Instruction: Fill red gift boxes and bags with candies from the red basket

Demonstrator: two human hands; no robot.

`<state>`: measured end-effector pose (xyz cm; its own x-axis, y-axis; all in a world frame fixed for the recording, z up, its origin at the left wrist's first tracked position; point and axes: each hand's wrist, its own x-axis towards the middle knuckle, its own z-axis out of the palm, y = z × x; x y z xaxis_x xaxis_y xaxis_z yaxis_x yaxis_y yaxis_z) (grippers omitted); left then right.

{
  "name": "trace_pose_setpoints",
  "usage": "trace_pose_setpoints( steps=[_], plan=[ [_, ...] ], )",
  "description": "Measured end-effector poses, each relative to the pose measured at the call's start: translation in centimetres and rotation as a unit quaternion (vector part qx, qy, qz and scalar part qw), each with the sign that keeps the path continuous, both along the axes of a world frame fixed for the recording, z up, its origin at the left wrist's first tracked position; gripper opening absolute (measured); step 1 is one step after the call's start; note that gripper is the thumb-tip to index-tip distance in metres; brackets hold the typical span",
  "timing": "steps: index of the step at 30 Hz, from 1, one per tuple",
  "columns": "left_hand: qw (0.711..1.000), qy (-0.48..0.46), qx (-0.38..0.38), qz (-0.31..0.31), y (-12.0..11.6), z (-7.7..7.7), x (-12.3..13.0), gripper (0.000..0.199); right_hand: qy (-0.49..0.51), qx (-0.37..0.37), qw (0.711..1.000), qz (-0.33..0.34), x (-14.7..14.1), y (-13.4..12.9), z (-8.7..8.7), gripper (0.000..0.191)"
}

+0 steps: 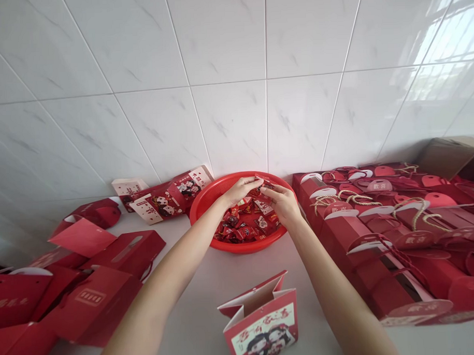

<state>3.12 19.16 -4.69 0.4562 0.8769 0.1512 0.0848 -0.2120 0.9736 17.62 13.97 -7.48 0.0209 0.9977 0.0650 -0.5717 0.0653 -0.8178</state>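
Both my hands are over a round red plastic basket (201,203) that holds many red-wrapped candies (244,231). Fingers and thumb of my left hand (241,190) are pressed together at the upper middle of the basket. My right hand (281,201) is close beside it, fingers curled round a red wrapped candy (265,181). Whether the left fingertips also grip that candy is hard to tell. An upright red gift bag (261,321) with a cartoon couple on its front stands open-topped between my forearms, nearer to me.
Red boxes (105,296) lie in a pile at the left. Printed red-and-white packages (166,200) lean by the tiled wall. Rows of closed red boxes with cord handles (382,229) fill the right side, with a brown cardboard box (446,154) behind.
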Motion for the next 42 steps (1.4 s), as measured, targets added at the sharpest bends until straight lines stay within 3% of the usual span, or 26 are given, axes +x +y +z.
trace_pose_setpoints(
  steps=[7,15,24,27,31,35,42],
  plan=[
    [0.996,-0.074,-0.005,0.048,0.2,-0.2,-0.1,0.049,-0.019,-0.023,1.000,-0.005,-0.1,-0.2,0.2,0.026],
    [0.998,-0.031,0.029,0.034,0.7,-0.2,0.0,0.044,-0.016,-0.056,0.997,-0.058,-0.1,0.3,0.0,0.021],
    [0.997,0.004,0.025,0.067,1.5,-0.6,-0.6,0.044,-0.016,-0.036,0.998,-0.041,-0.3,0.0,0.2,0.018],
    [0.985,0.108,0.058,0.122,3.0,-1.3,-1.1,0.043,0.007,-0.054,0.995,-0.078,-0.3,0.0,0.5,0.014],
    [0.946,0.258,0.082,0.177,5.3,-2.6,-2.7,0.027,0.038,-0.089,0.988,-0.123,-0.2,0.4,0.5,0.016],
    [0.932,0.324,0.051,0.157,6.5,-3.4,-4.2,0.022,0.037,-0.098,0.989,-0.108,0.0,1.0,0.1,0.016],
    [0.921,0.385,-0.052,0.044,5.9,-3.5,-4.4,0.017,0.051,-0.100,0.987,-0.112,0.1,1.2,-0.1,0.015]
  ],
)
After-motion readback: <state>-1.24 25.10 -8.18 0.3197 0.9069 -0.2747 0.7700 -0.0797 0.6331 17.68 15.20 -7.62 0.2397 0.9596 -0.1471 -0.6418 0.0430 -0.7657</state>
